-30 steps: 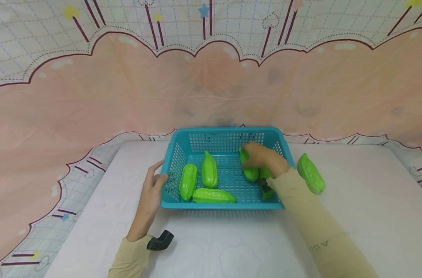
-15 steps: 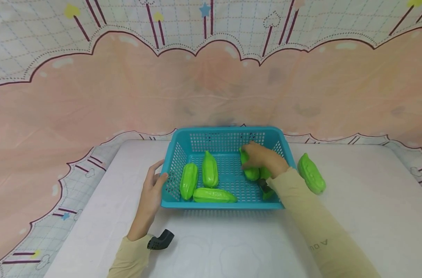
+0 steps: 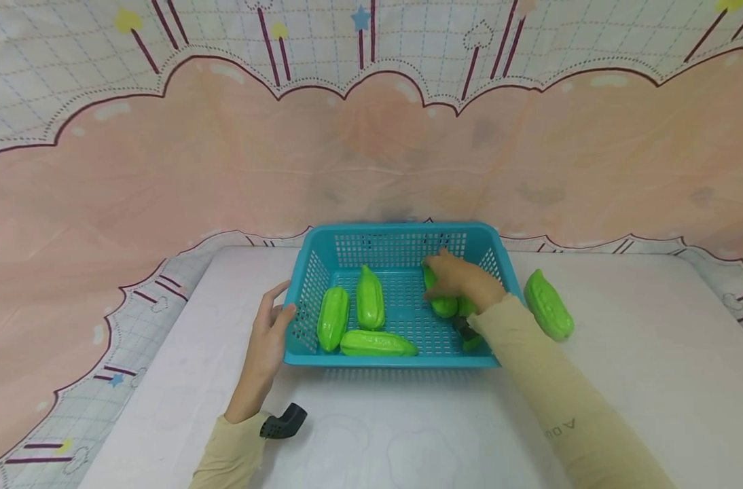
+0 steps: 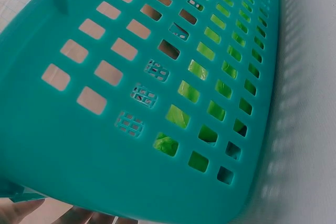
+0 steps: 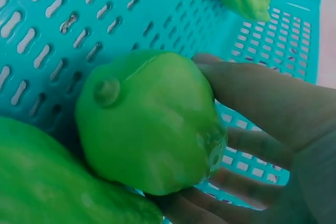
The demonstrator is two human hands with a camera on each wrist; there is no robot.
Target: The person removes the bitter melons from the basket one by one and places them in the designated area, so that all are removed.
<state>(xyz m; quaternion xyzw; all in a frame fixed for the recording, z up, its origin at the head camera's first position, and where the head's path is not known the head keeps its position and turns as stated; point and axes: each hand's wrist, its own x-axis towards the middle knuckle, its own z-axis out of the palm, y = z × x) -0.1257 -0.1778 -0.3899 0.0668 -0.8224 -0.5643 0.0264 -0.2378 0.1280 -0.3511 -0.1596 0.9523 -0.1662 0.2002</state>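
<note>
A blue-green plastic basket [image 3: 392, 362] stands on the table with several green bitter melons inside. My left hand [image 3: 266, 346] holds its left rim, thumb near the top edge and fingers along the outside. Inside the basket's right part, my right hand [image 3: 466, 280] grips a bitter melon [image 5: 147, 124], thumb on one side and fingers on the other. Another bitter melon [image 5: 47, 182] lies beside the gripped one, mostly covered by my right hand and wrist in the head view. At the basket's left lie an upright-lying melon [image 3: 333, 319], a second melon [image 3: 369, 299] and a crosswise melon [image 3: 377, 343].
One more bitter melon [image 3: 549, 305] lies on the white table [image 3: 640, 353], right of the basket. A patterned cloth [image 3: 371, 163] hangs behind the table. A black curved piece [image 3: 284, 421] sticks out from my left cuff.
</note>
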